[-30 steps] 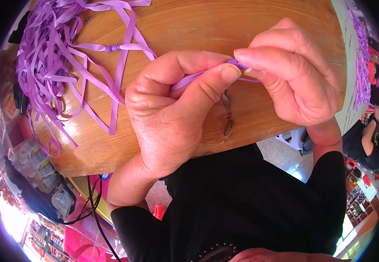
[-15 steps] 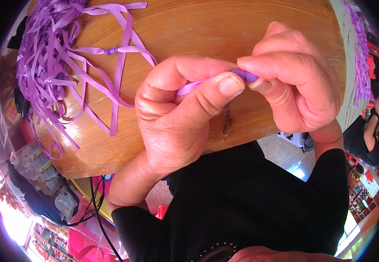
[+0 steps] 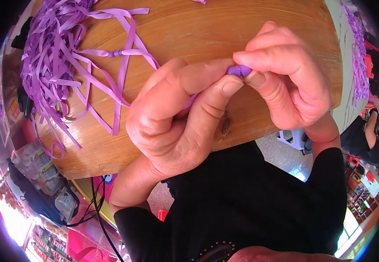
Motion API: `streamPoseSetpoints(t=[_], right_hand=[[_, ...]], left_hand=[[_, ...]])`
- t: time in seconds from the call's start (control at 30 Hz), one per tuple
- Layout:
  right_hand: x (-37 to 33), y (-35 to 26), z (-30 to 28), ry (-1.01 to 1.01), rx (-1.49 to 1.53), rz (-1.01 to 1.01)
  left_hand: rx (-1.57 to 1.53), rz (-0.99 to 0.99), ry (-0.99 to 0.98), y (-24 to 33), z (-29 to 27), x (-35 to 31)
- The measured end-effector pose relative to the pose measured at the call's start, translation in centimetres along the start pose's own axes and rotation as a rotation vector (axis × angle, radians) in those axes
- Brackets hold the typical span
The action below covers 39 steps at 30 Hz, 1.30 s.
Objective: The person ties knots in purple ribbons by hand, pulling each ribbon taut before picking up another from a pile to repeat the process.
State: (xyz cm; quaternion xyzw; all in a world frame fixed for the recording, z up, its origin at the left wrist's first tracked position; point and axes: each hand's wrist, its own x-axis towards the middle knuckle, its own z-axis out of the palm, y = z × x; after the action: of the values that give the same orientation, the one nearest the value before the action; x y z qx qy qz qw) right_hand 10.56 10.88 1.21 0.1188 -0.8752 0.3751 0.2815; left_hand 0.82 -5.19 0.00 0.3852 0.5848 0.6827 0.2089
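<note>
Between my hands, above the table, is a small purple plastic clasp (image 3: 239,70) on a lilac ribbon (image 3: 191,101). My left hand (image 3: 172,118) pinches the clasp's left end between thumb and forefinger, with the ribbon running back through the curled fingers. At its other end, the tips of my right thumb and forefinger close on the clasp; the rest of my right hand (image 3: 292,78) is curled. Skin hides part of both ends. On the table to the left, another purple clasp (image 3: 115,53) joins ribbon in a loose pile of lilac ribbons (image 3: 49,65).
The wooden table (image 3: 224,26) has its near edge close to my body. Black cables (image 3: 97,205) hang below its left corner. A light-coloured surface at right bears more purple ribbons (image 3: 359,56). Beyond it, another person's arm (image 3: 370,126) shows. A white stool (image 3: 293,139) stands below.
Both hands have shifted slightly left. My left fingers have turned, and more of the purple clasp shows between the fingertips. The ribbon pile lies as before.
</note>
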Motion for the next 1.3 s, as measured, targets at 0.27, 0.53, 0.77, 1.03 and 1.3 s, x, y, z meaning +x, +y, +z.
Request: streamPoseSetpoints(t=[0.27,0.53,0.77,1.03,1.3], right_hand=[[0.2,0.1,-0.3,0.020,0.007,0.055],[0.3,0.8,-0.7,-0.002,-0.108,-0.025],[0.3,0.7,-1.6,-0.050,-0.119,-0.103],[-0.1,0.8,-1.5,-0.033,-0.118,-0.140],[0.0,0.5,-1.2,-0.069,-0.224,-0.185]], left_hand=[[0.310,0.031,-0.045,0.4,0.0,0.5],[0.132,-0.016,-0.055,-1.0,-0.1,0.9],[0.236,-0.079,-0.138,0.1,-0.2,1.0],[0.381,0.101,-0.138,-0.2,-0.2,1.2],[0.596,0.338,-0.123,-0.1,-0.4,0.9]])
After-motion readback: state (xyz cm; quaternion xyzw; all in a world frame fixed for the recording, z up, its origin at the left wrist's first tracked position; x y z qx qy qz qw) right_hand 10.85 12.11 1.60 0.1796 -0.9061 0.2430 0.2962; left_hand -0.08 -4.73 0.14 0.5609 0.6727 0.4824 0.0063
